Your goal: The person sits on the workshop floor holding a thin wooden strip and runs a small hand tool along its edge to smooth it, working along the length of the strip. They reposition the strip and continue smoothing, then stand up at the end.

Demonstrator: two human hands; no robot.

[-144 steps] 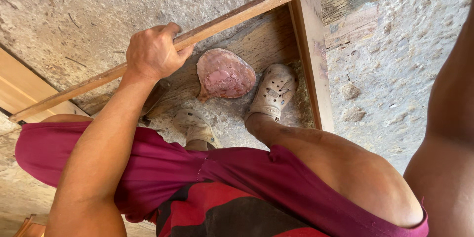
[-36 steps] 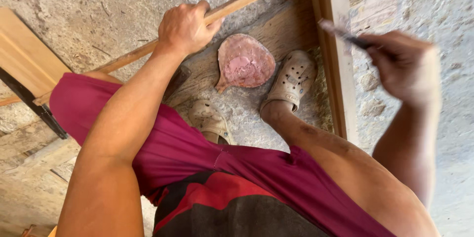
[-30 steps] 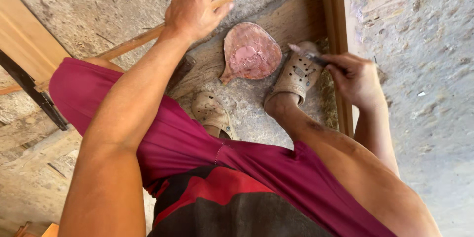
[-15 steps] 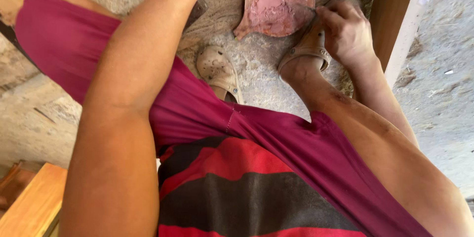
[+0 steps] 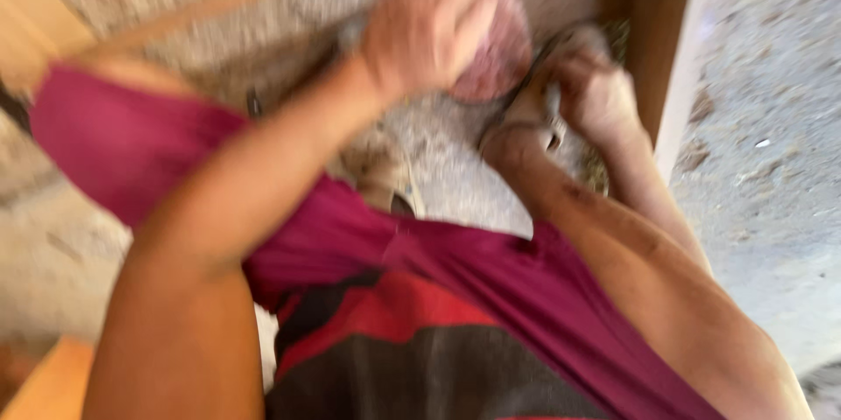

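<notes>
Ground: rough grey concrete floor (image 5: 771, 166) below you, speckled with grit; the whole view is blurred by motion.
Pink object: a rounded pink, dusty piece (image 5: 499, 52) lies on the ground ahead of your feet, between your two hands and partly hidden by the left one.
Your left hand (image 5: 425, 26): raised in front of the pink object, fingers loosely curled with nothing in them; whether it touches the pink piece you cannot tell.
Your right hand (image 5: 596, 96): low beside your pale perforated shoe (image 5: 526, 113), fingers closed; what they clasp is too blurred to make out.
Wood: a dark upright board (image 5: 653, 35) stands just right of that hand; a thin wooden strip (image 5: 219, 4) runs slantwise at upper left.
Clothing: magenta shorts (image 5: 526, 297) over your bent knees.
</notes>
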